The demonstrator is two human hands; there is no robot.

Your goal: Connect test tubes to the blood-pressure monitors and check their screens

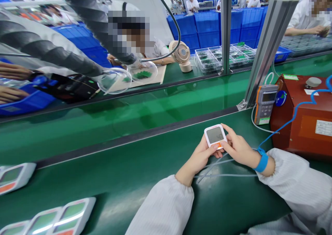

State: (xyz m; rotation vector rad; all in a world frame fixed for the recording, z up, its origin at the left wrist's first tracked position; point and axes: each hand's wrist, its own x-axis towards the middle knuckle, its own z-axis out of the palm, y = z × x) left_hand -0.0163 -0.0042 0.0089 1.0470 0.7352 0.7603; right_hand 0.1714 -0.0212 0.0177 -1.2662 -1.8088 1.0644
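A small white digital monitor (215,135) with a grey display and an orange button area is held up over the green bench. Some dark digits show on its screen. My left hand (201,155) is closed on its left and lower side, the thumb lying by the orange part. Around the right edge my right hand (240,148) is closed too, with its thumb near the orange button and its index finger along the top corner. A blue wrist strap (261,161) circles my right wrist. Thin clear tubes (220,162) run beneath both hands; their link to the monitor is hidden.
More white monitors (71,216) lie at lower left. At right stand a red-brown box (298,124) with a coiled blue cord and a grey-orange handheld meter (266,103). A metal post (269,45) rises behind. Across the green conveyor (155,100), co-workers sit beside a fan (181,53) and compartment trays.
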